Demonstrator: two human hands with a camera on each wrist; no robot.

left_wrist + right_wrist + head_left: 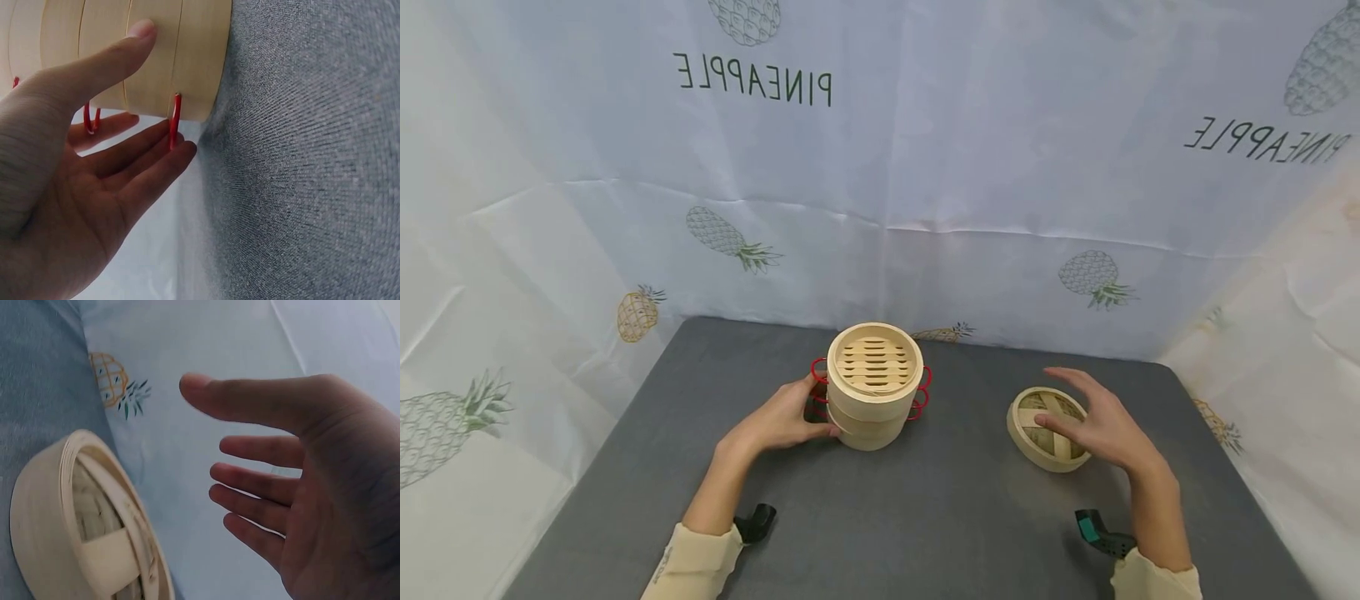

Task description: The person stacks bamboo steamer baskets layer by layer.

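Observation:
A stack of round bamboo steamer baskets [867, 427] with red side handles stands on the table; slats show in its top basket. At its left side is my left hand [782, 418]. In the left wrist view the thumb [112, 65] lies along the pale wall, and the fairly straight fingers [150, 175] reach beside the red handles [175, 122]. My right hand [1097, 427] hovers over the woven bamboo lid [1036, 454], thumb and fingers spread apart. The right wrist view shows that hand holding nothing, with the lid [37, 519] apart from it.
A dark grey table [955, 517] lies under everything. White cloth [925, 167] printed with pineapples hangs behind it and at both sides. Dark wrist devices [756, 523] sit near both sleeves. The lid lies to the right of the stack, with bare table between them.

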